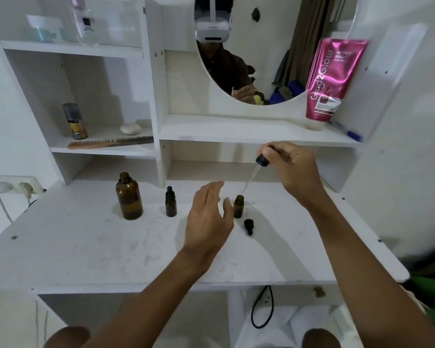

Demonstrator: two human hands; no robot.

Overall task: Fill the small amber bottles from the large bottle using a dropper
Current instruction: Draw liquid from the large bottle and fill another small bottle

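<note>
Our R hand point(290, 169) pinches dropper point(255, 172), tip above open small amber bottle point(238, 206); L hand point(211, 217) open, empty, beside bottle.

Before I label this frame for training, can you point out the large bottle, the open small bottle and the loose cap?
large bottle point(129, 198), head view, middle of its amber body.
open small bottle point(238, 207), head view, its amber body.
loose cap point(249, 225), head view, its black top.

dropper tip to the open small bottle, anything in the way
Nothing visible does. The dropper, held in the right hand, slants down with its tip just above the open small bottle. The left hand hovers open beside the bottle, left of the mouth, not over it.
</note>
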